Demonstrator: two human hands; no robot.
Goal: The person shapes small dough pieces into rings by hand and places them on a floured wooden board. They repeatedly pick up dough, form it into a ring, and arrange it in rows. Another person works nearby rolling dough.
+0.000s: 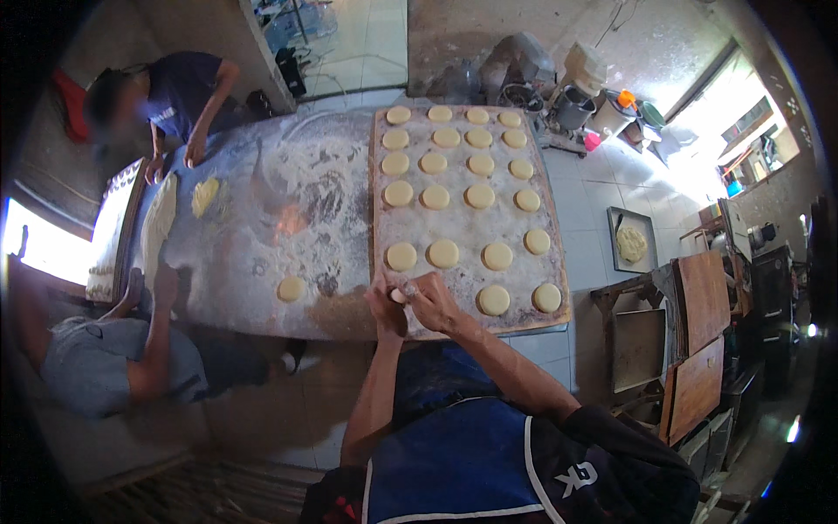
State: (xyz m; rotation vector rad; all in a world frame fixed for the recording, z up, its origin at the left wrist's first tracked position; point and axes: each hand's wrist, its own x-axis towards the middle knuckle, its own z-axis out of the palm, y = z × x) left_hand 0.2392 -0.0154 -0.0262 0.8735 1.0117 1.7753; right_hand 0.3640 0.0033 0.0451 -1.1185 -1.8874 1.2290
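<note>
Both hands meet at the near edge of the wooden board (pixel 381 229); left hand (pixel 385 306) and right hand (pixel 434 299) each have their grip clamped on one small dough piece (pixel 399 295); dough rounds (pixel 443 253) lie in rows on the board, beyond the hands, on the floured desk (pixel 288 218).

Blue apron (pixel 454 454), white trim, black sleeves (pixel 611 437)

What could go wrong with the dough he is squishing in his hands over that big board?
The dough piece is pinched between the left hand and right hand above the board edge, so it might drop to the floor. The nearest dough rounds lie close by; an elbow or sleeve could flatten them.
</note>
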